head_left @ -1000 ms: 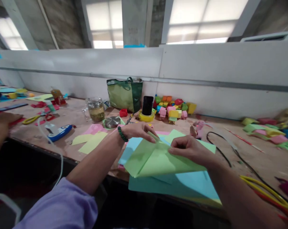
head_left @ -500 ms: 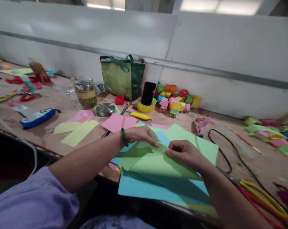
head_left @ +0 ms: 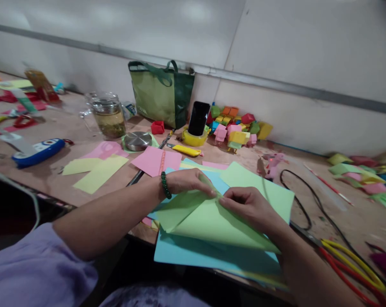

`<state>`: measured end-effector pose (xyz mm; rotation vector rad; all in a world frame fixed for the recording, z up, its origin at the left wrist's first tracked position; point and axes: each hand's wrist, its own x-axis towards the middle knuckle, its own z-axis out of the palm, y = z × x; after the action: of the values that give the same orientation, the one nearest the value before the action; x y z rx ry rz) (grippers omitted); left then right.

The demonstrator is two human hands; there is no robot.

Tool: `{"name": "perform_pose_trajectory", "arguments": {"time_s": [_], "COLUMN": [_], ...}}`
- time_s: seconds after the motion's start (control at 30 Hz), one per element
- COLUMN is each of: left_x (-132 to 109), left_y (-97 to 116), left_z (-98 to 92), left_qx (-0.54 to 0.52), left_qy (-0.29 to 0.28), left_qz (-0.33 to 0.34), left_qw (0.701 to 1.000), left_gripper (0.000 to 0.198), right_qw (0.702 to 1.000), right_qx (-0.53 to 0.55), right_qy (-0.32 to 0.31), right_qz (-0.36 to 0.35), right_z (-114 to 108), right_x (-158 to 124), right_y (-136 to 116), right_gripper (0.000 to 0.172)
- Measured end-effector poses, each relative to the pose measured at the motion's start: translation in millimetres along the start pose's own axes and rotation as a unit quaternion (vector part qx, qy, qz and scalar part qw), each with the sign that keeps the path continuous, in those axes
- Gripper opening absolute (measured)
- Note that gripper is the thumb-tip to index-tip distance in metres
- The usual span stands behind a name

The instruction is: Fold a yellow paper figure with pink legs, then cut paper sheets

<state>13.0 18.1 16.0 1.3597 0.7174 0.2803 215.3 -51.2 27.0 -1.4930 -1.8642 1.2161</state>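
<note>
A light green paper sheet (head_left: 218, 221), partly folded over, lies above blue sheets (head_left: 195, 252) at the table's front edge. My left hand (head_left: 189, 182), with a green bead bracelet at the wrist, pinches the green sheet near its top edge. Close beside it, my right hand (head_left: 247, 207) grips the same sheet between thumb and fingers. The two hands' fingertips nearly meet. Another light green sheet (head_left: 276, 194) rests flat behind my right hand. A pink sheet (head_left: 152, 161) lies just beyond my left wrist.
Behind stand a green bag (head_left: 161, 96), a glass teapot (head_left: 108, 117), a phone (head_left: 199, 118) and folded paper blocks (head_left: 233, 134). A yellow cutter (head_left: 186, 150) lies mid-table. Scissors with red and yellow handles (head_left: 352, 264) are at right, near a black cable (head_left: 319, 204).
The view has shifted slightly downward and to the right. My left fingertips have moved closer to my right fingertips, and both hands still hold the green sheet.
</note>
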Motion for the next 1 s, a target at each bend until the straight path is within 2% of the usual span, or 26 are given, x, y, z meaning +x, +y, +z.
{"name": "perform_pose_trajectory", "arguments": {"time_s": [0.47, 0.8, 1.0], "left_x": [-1.9, 0.0, 0.3], "left_y": [-0.7, -1.1, -2.2], "left_z": [-1.3, -2.6, -3.0], "left_qx": [0.015, 0.018, 0.005], "left_qy": [-0.009, 0.004, 0.002], "left_qz": [0.016, 0.042, 0.034], "left_qw": [1.000, 0.999, 0.999], "left_gripper": [0.021, 0.020, 0.019], "right_qw": [1.000, 1.000, 1.000], "right_qx": [-0.009, 0.017, 0.017], "right_qy": [0.017, 0.014, 0.014], "right_qz": [-0.008, -0.005, -0.010], "right_z": [2.7, 5.1, 6.0], "right_x": [-1.8, -0.9, -1.8], "right_y": [-0.5, 0.2, -0.5], "right_gripper": [0.032, 0.032, 0.032]}}
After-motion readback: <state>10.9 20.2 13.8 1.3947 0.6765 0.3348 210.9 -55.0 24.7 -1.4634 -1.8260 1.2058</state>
